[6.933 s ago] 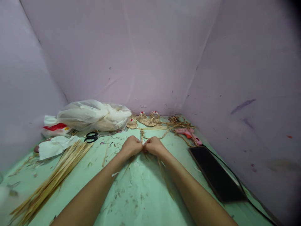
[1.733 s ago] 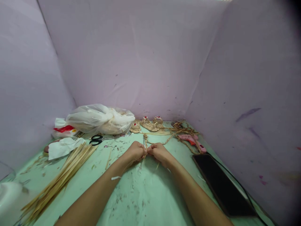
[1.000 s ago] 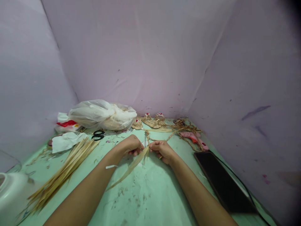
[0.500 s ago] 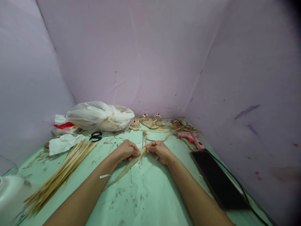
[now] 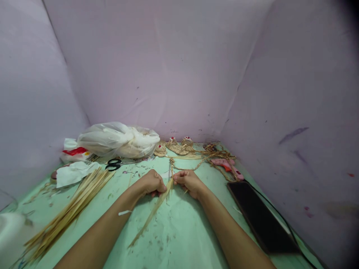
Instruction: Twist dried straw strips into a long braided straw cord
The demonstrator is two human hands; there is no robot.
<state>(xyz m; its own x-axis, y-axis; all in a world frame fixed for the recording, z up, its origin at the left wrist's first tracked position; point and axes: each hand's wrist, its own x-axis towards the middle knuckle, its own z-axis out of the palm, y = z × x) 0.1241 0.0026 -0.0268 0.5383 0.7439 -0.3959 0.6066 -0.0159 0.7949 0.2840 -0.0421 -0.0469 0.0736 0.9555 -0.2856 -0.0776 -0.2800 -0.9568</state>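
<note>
My left hand (image 5: 153, 184) is closed on a pale dried leaf strip (image 5: 153, 212), whose long tail slants down toward me over the table. Close beside it, my right hand (image 5: 189, 183) pinches the end of a thin braided cord (image 5: 172, 166) where the strip meets it. From there the braid runs away from me, then bends right across the table toward a pile of braided cord (image 5: 214, 149). A short strand end pokes out under my right hand. The exact grip of the fingertips is too small to make out.
On the left lie a bundle of dried strips (image 5: 70, 211), black-handled scissors (image 5: 113, 164) and a white cloth (image 5: 74, 173). Behind are a plastic bag (image 5: 117, 140) and woven pieces with red-and-white beads (image 5: 176, 147). To the right are a pink glue gun (image 5: 224, 163) and a dark flat tray-like slab (image 5: 260, 216).
The strip's tail has swung from beside my left forearm toward the middle and now hangs steeper. Both hands stay close together at the braid's end, my left slightly lower.
</note>
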